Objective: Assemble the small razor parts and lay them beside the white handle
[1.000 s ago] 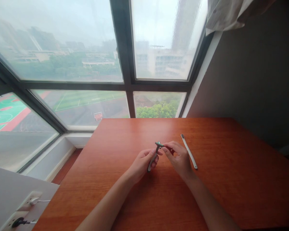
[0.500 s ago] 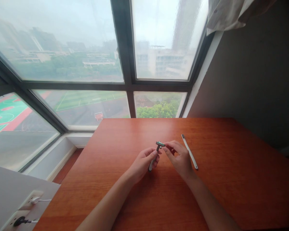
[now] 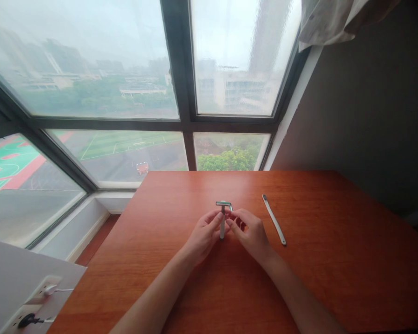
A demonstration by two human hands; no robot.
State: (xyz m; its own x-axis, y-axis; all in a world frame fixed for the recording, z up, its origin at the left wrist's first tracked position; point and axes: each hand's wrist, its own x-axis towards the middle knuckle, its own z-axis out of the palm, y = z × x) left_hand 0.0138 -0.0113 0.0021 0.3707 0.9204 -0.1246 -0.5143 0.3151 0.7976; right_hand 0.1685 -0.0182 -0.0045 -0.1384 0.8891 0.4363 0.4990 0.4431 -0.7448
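A razor with a grey handle stands nearly upright above the table, its dark, green-edged head at the top. The fingers and thumb of my left hand are closed round its handle. My right hand is closed in a pinch just right of the handle. A small shiny strip sticks up at its fingertips beside the razor head; what it is cannot be made out. To the right of my right hand, a white toothbrush with dark bristles lies slanted on the table.
The reddish-brown wooden table reaches to the large windows. A grey wall is at the right, with a pale curtain hanging at the top. Wall sockets with plugged-in cables are at the lower left.
The razor has turned from a tilt to nearly upright and shifted slightly left. My right hand has moved left and closer to my left hand. The toothbrush has stayed in place.
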